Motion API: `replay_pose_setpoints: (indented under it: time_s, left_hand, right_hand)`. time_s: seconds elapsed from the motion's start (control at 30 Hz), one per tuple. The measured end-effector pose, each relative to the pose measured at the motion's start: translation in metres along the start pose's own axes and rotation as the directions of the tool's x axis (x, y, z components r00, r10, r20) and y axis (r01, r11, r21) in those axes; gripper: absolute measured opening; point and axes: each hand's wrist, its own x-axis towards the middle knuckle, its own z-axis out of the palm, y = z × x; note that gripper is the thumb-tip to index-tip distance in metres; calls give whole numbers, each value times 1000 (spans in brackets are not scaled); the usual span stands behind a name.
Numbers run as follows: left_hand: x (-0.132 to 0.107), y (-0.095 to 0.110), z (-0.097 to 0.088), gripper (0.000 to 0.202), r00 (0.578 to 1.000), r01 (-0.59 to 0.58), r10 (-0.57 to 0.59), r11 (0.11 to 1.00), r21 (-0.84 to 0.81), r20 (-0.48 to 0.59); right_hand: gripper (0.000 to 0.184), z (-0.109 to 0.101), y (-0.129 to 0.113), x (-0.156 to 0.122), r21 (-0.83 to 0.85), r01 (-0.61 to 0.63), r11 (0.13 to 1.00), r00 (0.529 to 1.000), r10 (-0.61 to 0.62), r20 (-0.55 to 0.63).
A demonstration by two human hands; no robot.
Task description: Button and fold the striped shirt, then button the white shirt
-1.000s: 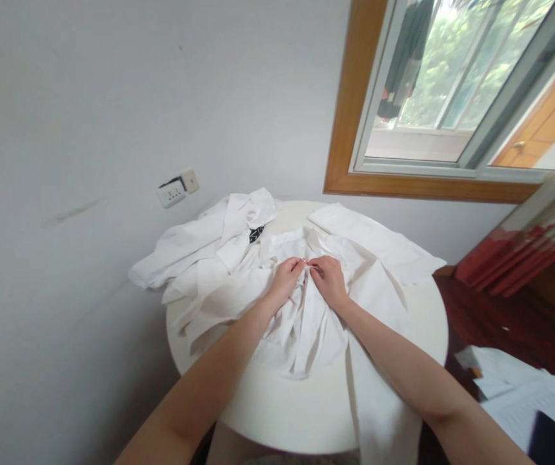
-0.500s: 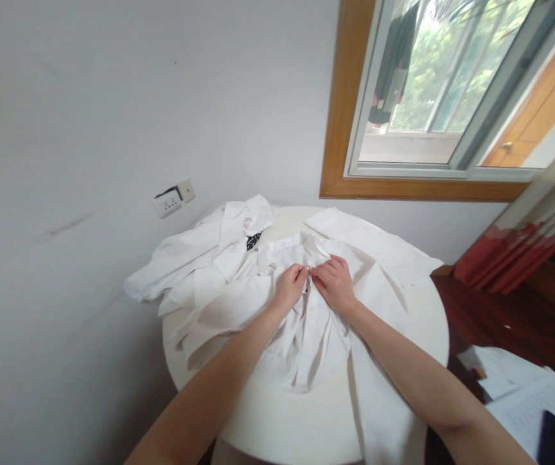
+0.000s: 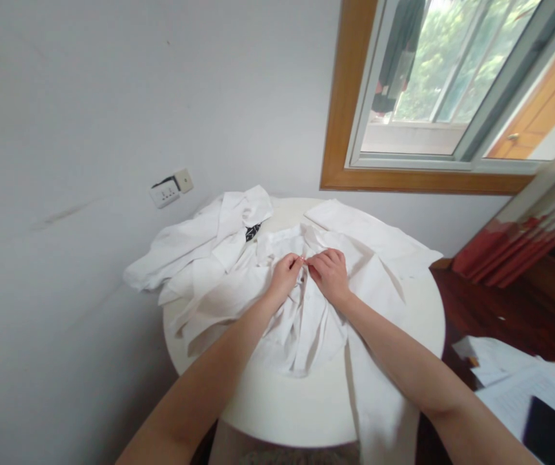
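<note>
A white shirt (image 3: 301, 342) lies spread and creased on a round white table (image 3: 287, 420). One of its sleeves hangs over the table's front edge at the right. Near the collar, my left hand (image 3: 284, 278) is closed in a pinch on the front of the shirt. Close beside it, my right hand (image 3: 330, 274) also pinches the shirt front, and the fingertips of both hands almost meet. What lies right between the fingertips is too small to make out.
More white cloth (image 3: 190, 239) is heaped at the table's back left, with a black patterned piece (image 3: 253, 232) beside it. A wall with a socket (image 3: 165, 193) stands behind. Papers (image 3: 524, 381) and a dark flat object (image 3: 551, 429) lie at the lower right, below a curtain (image 3: 514, 239).
The view has shifted slightly, so everything sits a little higher. Both hands keep pinching the shirt front, with only small finger movement.
</note>
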Motion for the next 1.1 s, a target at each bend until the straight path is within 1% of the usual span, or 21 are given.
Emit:
replay_pose_setpoints:
  time_s: [0.17, 0.33, 0.5, 0.6, 0.7, 0.77, 0.87, 0.97, 1.1]
  left_hand:
    - [0, 3, -2, 25, 998, -53, 53, 997, 47, 17]
    - [0, 6, -4, 21, 992, -118, 114, 990, 80, 57]
    - [1, 6, -5, 22, 988, -128, 122, 990, 58, 97]
    - [2, 6, -6, 24, 987, -127, 122, 991, 39, 102]
    - [1, 8, -6, 26, 985, -127, 125, 992, 13, 115]
    - [0, 8, -6, 25, 986, -127, 125, 992, 10, 107]
    - [-1, 6, -4, 19, 993, -104, 102, 994, 29, 56]
    - [-3, 2, -1, 17, 995, -102, 100, 991, 89, 24]
    - [-5, 3, -1, 21, 989, -149, 145, 969, 196, 32]
  right_hand:
    - [14, 2, 1, -1, 24, -7, 1000, 998, 9, -61]
    - [16, 2, 4, -1, 52, 29, 998, 999, -28, -17]
    - [17, -3, 7, 1, 20, 104, 994, 994, -105, 18]
    - [19, -4, 10, 1, 20, 160, 987, 986, -161, 46]
    - [19, -3, 12, 0, 33, 161, 986, 986, -162, 36]
    - [18, -3, 14, -1, 37, 142, 989, 989, -143, 22]
    - [18, -4, 15, 0, 41, 149, 988, 988, -151, 41]
    - [20, -7, 15, 2, 24, 210, 977, 974, -211, 77]
    - [23, -10, 19, 4, 7, 293, 956, 946, -291, 140]
